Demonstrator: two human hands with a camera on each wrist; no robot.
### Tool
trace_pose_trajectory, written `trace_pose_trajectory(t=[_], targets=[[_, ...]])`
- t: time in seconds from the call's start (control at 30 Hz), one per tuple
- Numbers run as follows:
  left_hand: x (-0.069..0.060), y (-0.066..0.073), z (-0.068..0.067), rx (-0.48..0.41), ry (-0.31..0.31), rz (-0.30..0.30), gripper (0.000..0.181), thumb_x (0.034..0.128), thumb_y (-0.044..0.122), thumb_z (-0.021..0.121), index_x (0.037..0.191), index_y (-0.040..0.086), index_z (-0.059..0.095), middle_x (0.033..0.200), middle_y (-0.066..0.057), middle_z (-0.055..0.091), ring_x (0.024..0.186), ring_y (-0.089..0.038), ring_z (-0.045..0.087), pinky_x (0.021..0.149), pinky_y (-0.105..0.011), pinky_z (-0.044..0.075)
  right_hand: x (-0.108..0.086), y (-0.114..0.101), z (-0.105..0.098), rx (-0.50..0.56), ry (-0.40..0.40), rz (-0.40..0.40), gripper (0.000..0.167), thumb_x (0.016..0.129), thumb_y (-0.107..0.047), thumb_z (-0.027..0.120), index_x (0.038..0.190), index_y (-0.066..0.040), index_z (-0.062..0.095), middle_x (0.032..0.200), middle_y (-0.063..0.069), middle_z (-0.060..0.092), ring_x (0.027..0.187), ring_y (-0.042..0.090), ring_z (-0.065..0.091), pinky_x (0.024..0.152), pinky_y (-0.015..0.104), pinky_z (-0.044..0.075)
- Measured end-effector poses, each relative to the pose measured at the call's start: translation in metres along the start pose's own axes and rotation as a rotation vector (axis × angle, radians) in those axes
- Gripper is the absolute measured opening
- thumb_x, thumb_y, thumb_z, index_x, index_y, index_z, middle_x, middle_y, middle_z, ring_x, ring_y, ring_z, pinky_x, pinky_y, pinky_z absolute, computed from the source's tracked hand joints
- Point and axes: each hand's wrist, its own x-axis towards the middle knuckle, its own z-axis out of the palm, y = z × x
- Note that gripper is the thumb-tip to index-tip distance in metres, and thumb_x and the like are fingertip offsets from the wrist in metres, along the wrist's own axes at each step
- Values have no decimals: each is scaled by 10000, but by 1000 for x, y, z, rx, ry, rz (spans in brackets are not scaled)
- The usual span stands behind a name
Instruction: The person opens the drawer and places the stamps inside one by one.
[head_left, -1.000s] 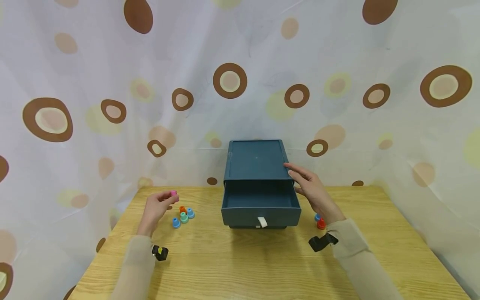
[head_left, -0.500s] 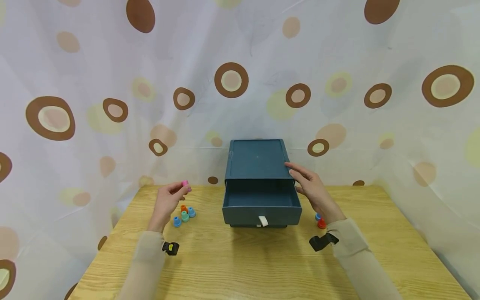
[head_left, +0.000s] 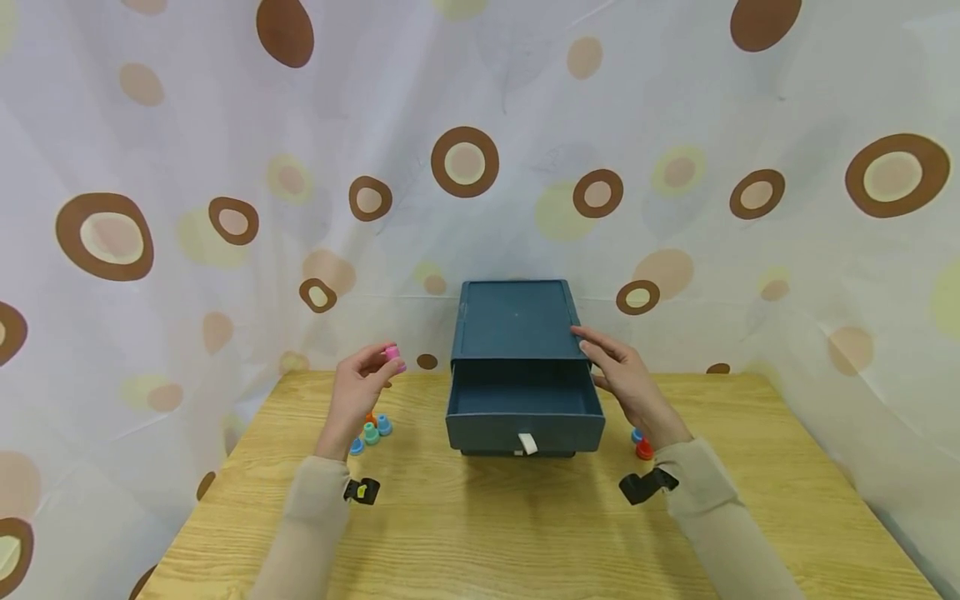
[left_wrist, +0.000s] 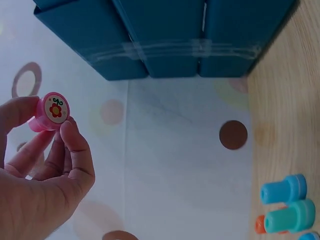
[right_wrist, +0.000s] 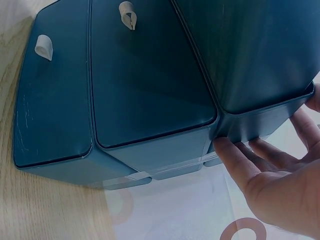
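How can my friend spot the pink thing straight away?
Find the big blue set of drawers. To its left, the person's left hand pinches a small pink piece. It's the only pink one in sight, with a red flower on one end.

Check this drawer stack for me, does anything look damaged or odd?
Slightly: pale scuffs mark the otherwise smooth front of the bottom drawer, and clear tape crosses the side of the stacked units, like a makeshift join. The open top drawer seems straight, and I see nothing spilled.
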Motion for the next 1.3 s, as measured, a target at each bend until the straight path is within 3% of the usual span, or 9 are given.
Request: trace_pose_trajectory(t=[0.23,0.63,0.97,1.3], targets=[[-3,13,12,-7,4,35,381,910,279,719,1241,96,670,1141,-130,663,928,-129,598,779,-260,536,0,1,-1,-4,2,-1,588,1013,-463,487,1519,-181,388,1635,72,208,1510,331,158,1153,632,227],[-9,40,40,-81,-8,97,333,882,217,751,1181,80,695,1054,-141,683,886,-182,669,775,-294,547,-1,-1,1,4,-3,4,573,1018,-452,483,1517,-186,394,1635,63,207,1508,332,160,1149,651,208],[-7,47,50,-96,-30,105,318,888,186,743,1181,71,698,1070,-116,680,912,-140,632,751,-254,549,0,-1,0,2,12,8,569,1009,-463,499,1505,-198,415,1630,58,221,1502,328,182,1144,648,226],[-12,55,57,-107,-59,138,332,887,197,745,1188,64,697,1077,-116,693,942,-168,616,773,-298,552,0,0,0,0,8,16,565,1014,-456,491,1512,-202,403,1634,50,209,1509,319,164,1150,641,223]])
